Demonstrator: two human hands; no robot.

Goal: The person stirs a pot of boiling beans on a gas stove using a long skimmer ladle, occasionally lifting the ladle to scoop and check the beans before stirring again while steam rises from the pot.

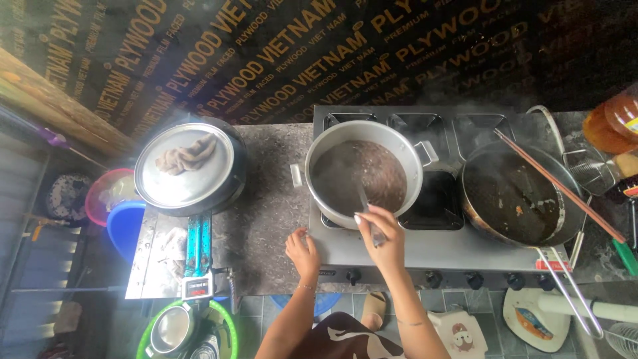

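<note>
A large grey metal pot point(401, 147) of dark steaming liquid sits on the left burner of a steel gas stove point(438, 249). My right hand point(380, 234) grips the handle of a ladle point(364, 201) that dips into the pot's near side. My left hand point(303, 252) rests on the dark stone counter point(266, 199) just left of the stove, fingers loosely curled and holding nothing.
A black wok point(512, 196) with long chopsticks point(565, 189) across it sits on the right burner. A lidded pan point(189, 166) with a cloth on top stands at left. Plastic basins point(116, 206) lie lower left, bottles point(615, 123) at far right. A plywood wall backs the stove.
</note>
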